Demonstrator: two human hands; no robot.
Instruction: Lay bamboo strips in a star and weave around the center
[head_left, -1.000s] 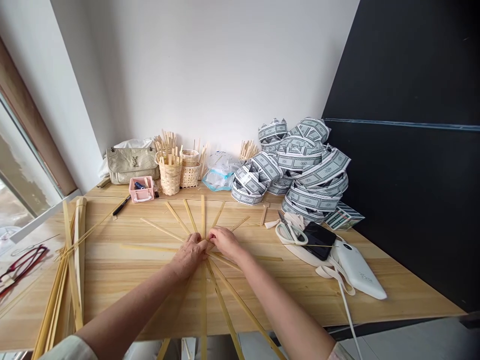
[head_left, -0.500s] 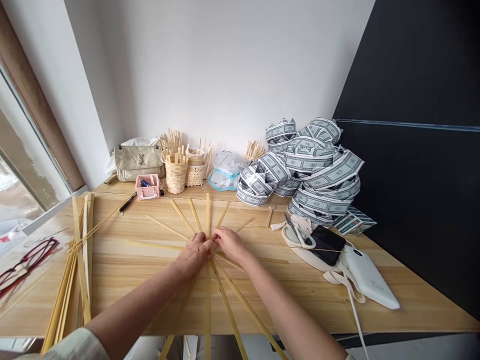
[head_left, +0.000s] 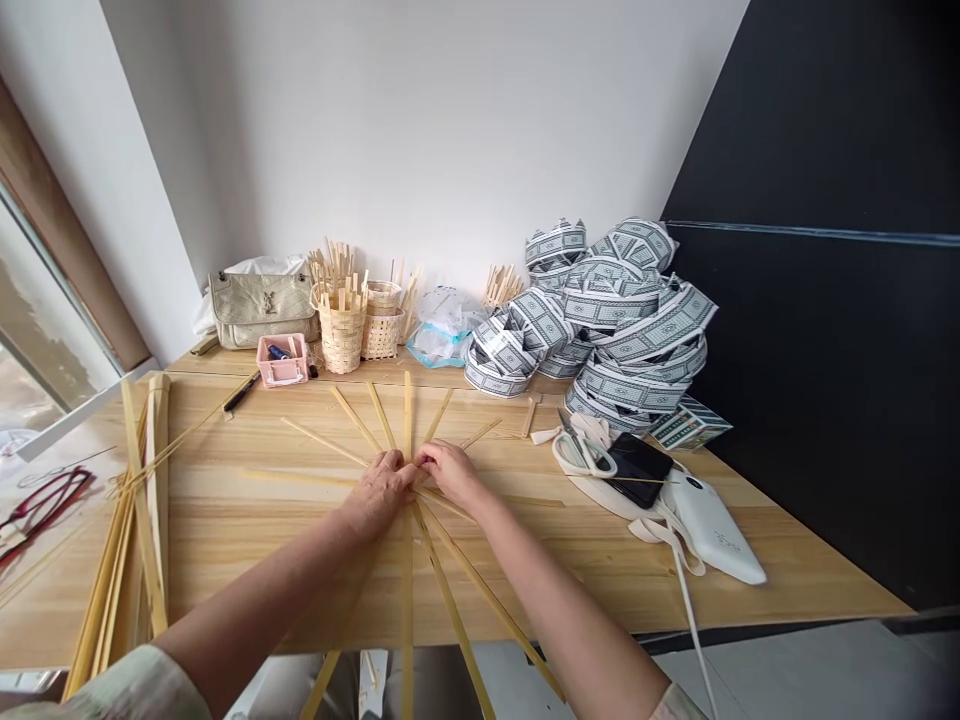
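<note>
Long flat bamboo strips [head_left: 407, 590] cross one another on the wooden table and fan out in a star. Both hands meet over the crossing point, which they cover. My left hand [head_left: 381, 490] presses down there, fingers bent and drawn together on the strips. Touching it from the right, my right hand [head_left: 448, 474] has its thumb and fingers pinched at the same crossing. Just which strips lie between the fingers is hidden. Some strips reach past the table's front edge, over the lap.
A bundle of bamboo strips [head_left: 112, 590] lies at left near red glasses [head_left: 45, 510]. Behind stand a handbag [head_left: 262, 310], a pink box [head_left: 283, 362] and a woven basket [head_left: 343, 335]. At right are printed paper strip rolls [head_left: 622, 330], scissors [head_left: 585, 452], a phone [head_left: 639, 470] and a white power bank [head_left: 712, 525].
The whole view has shifted slightly, so things sit a little higher and further left. Both hands stay at the crossing of the strips with only small finger movement.
</note>
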